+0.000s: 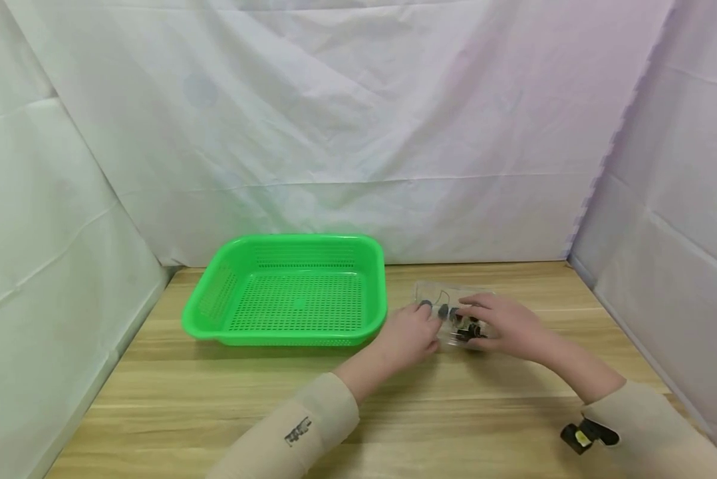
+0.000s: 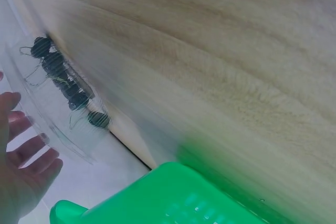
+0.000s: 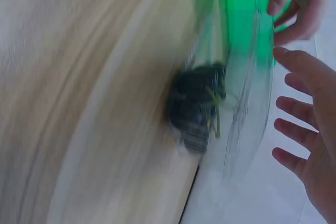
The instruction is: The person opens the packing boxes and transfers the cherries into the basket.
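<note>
A clear plastic box [image 1: 426, 290] stands on the wooden table, right of the green basket. Several small dark pieces [image 2: 54, 64] lie inside it, with thin pale strands looping from some. My left hand [image 1: 408, 334] is at the box's near left side, its fingertips close to the rim; in the left wrist view its fingers are spread. From the other side, my right hand [image 1: 510, 326] reaches over the box's right end, hiding part of it. Its fingers [image 3: 296, 109] are spread and fairly straight beside the clear wall. The dark pieces look blurred in the right wrist view.
The green perforated basket [image 1: 286, 238] sits to the left, near the back of the table [image 1: 430, 426]. White cloth [image 1: 346, 133] hangs behind the table and along both sides. A small black device [image 1: 580, 436] is at the right sleeve.
</note>
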A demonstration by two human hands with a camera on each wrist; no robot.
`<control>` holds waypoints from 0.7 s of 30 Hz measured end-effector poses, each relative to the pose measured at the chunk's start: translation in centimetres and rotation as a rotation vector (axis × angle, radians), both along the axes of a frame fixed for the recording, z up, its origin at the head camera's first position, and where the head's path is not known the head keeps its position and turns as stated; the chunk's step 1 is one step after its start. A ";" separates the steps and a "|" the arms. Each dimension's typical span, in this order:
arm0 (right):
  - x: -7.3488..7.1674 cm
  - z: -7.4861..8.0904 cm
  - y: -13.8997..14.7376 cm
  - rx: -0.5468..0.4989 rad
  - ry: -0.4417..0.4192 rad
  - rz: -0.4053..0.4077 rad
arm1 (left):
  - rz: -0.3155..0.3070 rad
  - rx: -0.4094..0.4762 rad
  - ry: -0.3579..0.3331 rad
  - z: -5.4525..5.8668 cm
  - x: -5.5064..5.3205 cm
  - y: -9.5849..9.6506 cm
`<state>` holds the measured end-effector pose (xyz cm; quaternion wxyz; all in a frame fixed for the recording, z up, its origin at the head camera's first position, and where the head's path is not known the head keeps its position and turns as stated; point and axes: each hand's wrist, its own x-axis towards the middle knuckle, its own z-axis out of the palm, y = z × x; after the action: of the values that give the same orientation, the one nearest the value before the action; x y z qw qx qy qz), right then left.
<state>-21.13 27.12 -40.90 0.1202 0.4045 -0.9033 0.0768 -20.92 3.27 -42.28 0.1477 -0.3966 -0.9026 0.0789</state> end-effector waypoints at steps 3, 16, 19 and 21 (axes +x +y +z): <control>-0.1 0.4 0.9 -0.020 -0.028 -0.045 | 0.001 0.009 -0.033 -0.1 -0.1 0.1; -1.4 0.2 4.4 0.003 -0.036 -0.083 | 0.059 0.027 -0.131 -0.5 -0.6 0.7; -1.7 0.3 4.7 0.038 -0.030 -0.066 | 0.072 0.029 -0.146 -0.4 -0.7 0.7; -1.8 0.3 4.8 0.064 -0.038 -0.052 | 0.080 0.036 -0.155 -0.3 -0.8 0.7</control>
<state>-22.92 31.96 -40.59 0.0922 0.3829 -0.9177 0.0524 -21.74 3.92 -42.54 0.0812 -0.3622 -0.9278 0.0376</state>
